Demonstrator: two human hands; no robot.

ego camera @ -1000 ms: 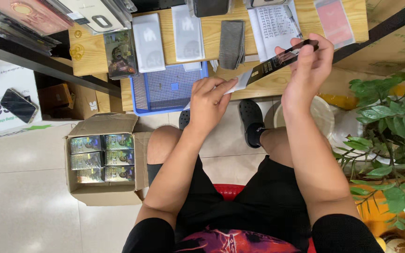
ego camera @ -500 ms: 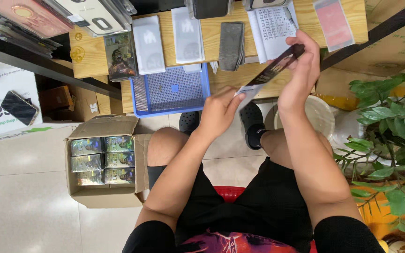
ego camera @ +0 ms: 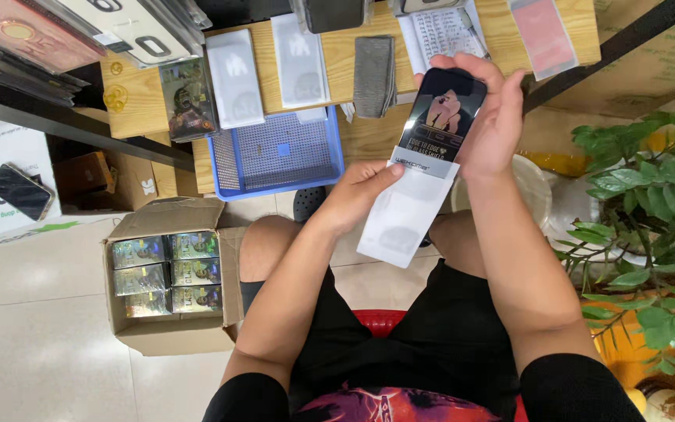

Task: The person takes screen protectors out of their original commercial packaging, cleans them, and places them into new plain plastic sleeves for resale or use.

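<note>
My right hand grips the top of a dark flat package with a picture on its face, held upright above my lap. A white sleeve hangs out of its lower end. My left hand pinches the sleeve's left edge just under the dark package. I sit on a red stool in front of a low wooden table.
A blue mesh tray sits at the table's near edge. White packets, a grey sleeve, a printed sheet and a pink packet lie on the table. A cardboard box of shiny packs stands left; a plant right.
The package turned from edge-on to face-up toward me. My left hand slid down, drawing the white sleeve out of the dark package.
</note>
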